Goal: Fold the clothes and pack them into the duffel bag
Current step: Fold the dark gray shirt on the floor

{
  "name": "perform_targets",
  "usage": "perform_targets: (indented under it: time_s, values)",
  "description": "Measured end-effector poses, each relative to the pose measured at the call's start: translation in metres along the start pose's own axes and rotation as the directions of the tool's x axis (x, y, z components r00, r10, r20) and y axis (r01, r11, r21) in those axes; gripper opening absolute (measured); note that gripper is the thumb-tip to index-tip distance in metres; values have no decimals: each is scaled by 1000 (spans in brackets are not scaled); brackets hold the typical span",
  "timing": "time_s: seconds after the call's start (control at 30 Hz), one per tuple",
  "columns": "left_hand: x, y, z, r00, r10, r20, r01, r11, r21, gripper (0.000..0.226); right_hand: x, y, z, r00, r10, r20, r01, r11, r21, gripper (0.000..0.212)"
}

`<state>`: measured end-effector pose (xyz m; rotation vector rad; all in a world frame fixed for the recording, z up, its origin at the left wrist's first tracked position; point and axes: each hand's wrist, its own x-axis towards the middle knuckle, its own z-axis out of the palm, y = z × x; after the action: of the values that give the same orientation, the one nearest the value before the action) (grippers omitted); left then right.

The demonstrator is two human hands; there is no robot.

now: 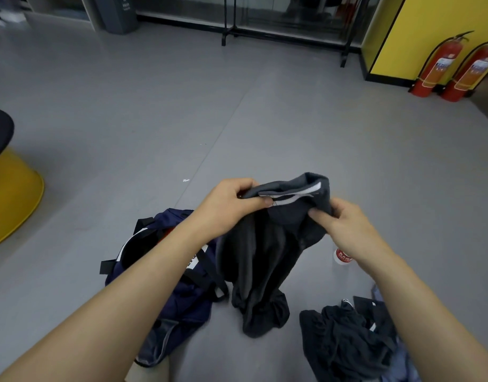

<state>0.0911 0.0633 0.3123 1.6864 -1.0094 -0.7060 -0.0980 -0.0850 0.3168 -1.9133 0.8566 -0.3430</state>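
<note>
Left hand and right hand pinch the dark garment's collar; it hangs beside the navy duffel bag; labels unreadable.

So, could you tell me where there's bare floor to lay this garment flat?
Open floor lies ahead of the garment, between the stool and the extinguishers. Nearer you it is crowded: bag left, clothes pile right.

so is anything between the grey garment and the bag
Nothing visible. The grey garment, held by the left hand and right hand, hangs beside the open bag; only the left forearm crosses its opening.
</note>
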Motion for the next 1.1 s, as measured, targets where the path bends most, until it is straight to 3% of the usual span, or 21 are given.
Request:
perform_targets:
  time_s: [0.17,0.23,0.3,0.33,0.53,0.7,0.8,0.9,1.03,1.1]
  values:
    - [-2,2,17,992,77,97,-91,984,154,15,-4,-14,6,958,-104,266,34,966,255,49]
    - [-2,2,19,991,85,101,-105,973,206,11,-4,-19,11,967,-118,226,77,980,181,36]
    - [-2,3,17,993,68,95,-89,968,236,9,0,-15,16,982,-146,117,149,989,-17,9]
    - [-3,3,15,993,53,101,-77,964,253,9,1,-12,17,983,-162,88,169,982,-82,5]
    - [-1,-2,-5,994,-35,104,2,951,308,15,5,-1,1,959,-277,-64,255,936,-243,13]
    - [-1,-5,-18,984,-109,143,69,962,263,17,5,8,-7,971,-223,-87,177,913,-368,16]
    - [-5,1,-13,981,-91,173,66,988,143,9,3,6,-5,987,-149,63,161,946,-280,6]
    - [-8,9,5,979,-22,201,5,997,82,4,-6,-4,15,963,-119,241,172,962,-214,35]
    - [-7,10,14,984,42,171,-54,996,68,8,-3,-13,32,950,-294,104,312,872,-378,21]
    - [-6,6,8,989,37,142,-51,994,101,12,0,-14,27,942,-334,26,324,887,-329,16]
